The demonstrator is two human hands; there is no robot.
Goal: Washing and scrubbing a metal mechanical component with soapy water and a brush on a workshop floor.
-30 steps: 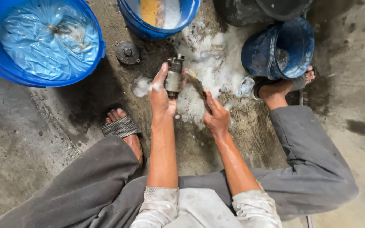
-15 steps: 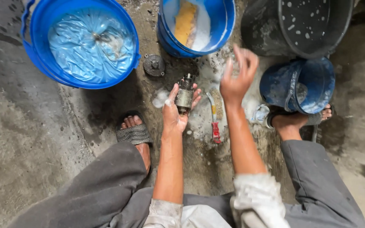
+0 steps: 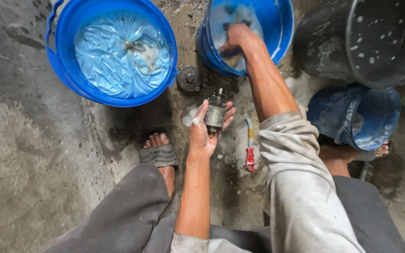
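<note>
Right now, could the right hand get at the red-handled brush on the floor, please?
Probably yes: the right hand is reaching into the blue bucket, but the brush lies uncovered on the wet floor beside that forearm. Nothing blocks it.

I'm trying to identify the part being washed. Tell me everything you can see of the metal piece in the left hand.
The metal part is a small, roughly cylindrical piece, dull grey and dark with grime, looking like cast metal. A narrower dark end points up the picture toward the buckets, with a thin stub at the tip. It lies lengthwise in the left hand, resting in the palm and against the fingers, held above the wet, sudsy concrete floor. Soap foam clings to the hand beside it. Finer detail is too small to tell.
</note>
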